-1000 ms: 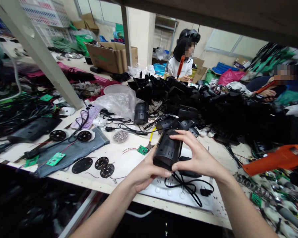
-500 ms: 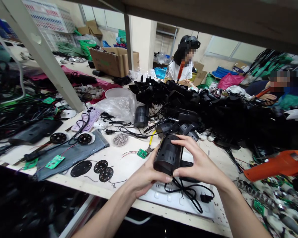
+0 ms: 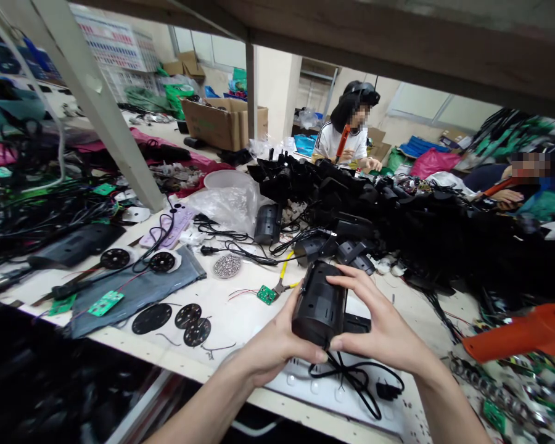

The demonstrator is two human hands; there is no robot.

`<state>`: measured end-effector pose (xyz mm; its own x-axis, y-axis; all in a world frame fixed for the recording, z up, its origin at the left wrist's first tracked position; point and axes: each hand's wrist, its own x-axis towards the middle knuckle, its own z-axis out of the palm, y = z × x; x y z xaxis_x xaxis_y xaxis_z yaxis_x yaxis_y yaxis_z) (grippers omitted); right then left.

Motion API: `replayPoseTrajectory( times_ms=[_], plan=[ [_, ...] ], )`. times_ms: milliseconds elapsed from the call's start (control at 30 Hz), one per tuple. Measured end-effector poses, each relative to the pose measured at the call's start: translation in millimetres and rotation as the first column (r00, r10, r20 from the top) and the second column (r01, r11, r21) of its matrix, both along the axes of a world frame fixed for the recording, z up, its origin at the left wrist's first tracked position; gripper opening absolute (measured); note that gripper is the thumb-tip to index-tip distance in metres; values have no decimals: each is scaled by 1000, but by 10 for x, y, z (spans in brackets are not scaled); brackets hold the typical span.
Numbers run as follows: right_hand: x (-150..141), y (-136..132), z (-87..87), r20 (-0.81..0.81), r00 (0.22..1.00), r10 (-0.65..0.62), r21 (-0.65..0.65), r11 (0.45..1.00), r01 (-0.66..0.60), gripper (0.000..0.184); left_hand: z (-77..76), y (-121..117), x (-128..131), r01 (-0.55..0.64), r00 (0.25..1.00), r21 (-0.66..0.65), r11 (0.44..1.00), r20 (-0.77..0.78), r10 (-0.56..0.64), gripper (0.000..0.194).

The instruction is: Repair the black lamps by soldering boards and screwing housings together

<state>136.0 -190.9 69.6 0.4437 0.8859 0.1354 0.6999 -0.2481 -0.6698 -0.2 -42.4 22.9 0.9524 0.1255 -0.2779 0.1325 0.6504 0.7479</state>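
Note:
Between my two hands is a black plastic housing (image 3: 320, 305), rounded, with slots and small holes in its shell. My left hand (image 3: 282, 339) grips its left side and lower edge, thumb along the bottom. On the other side my right hand (image 3: 374, 320) closes round it, fingers on top and thumb at the lower corner. A black power cord (image 3: 346, 373) with a plug hangs below it, over a white panel (image 3: 300, 385) on the bench. Left of the housing lie yellow-handled cutters (image 3: 284, 271) and a small green circuit board (image 3: 266, 295) with thin wires.
A dish of small screws (image 3: 227, 266) stands mid-bench. Black discs (image 3: 152, 318) and a grey bag (image 3: 134, 299) lie left. An orange power screwdriver (image 3: 513, 333) is at right. Behind is a heap of black parts (image 3: 420, 216). A co-worker (image 3: 345, 132) sits across, another at far right.
The whole view has shifted slightly, so things appear lower and a little to the right. Both hands keep the same grip on the black housing. The co-worker across has moved a hand.

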Motion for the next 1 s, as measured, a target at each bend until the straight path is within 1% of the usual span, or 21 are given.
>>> replayPoseTrajectory(
  times_ms=[200,367,500,567,733,1000],
  plan=[
    [4,-6,-2,-18,1000,14,-9,1000,-14,72,-3,1,-9,16,999,4,1000,47,-17,112],
    [-4,-17,6,-20,1000,23,-30,999,-24,73,4,0,-10,18,999,-3,1000,35,-18,112],
    [0,-20,23,-1,1000,10,-46,999,-10,72,16,-13,1,12,1000,-34,999,19,-12,107],
    [9,-16,34,10,1000,9,-40,999,-8,72,17,-17,9,13,1000,-32,999,22,-12,105],
    [34,1,59,29,999,20,-4,1000,-20,70,13,-17,26,10,999,-50,999,34,-8,109],
    [26,-3,66,14,1000,-27,0,1000,27,71,53,-17,44,-7,1000,-68,998,27,8,103]
  ],
)
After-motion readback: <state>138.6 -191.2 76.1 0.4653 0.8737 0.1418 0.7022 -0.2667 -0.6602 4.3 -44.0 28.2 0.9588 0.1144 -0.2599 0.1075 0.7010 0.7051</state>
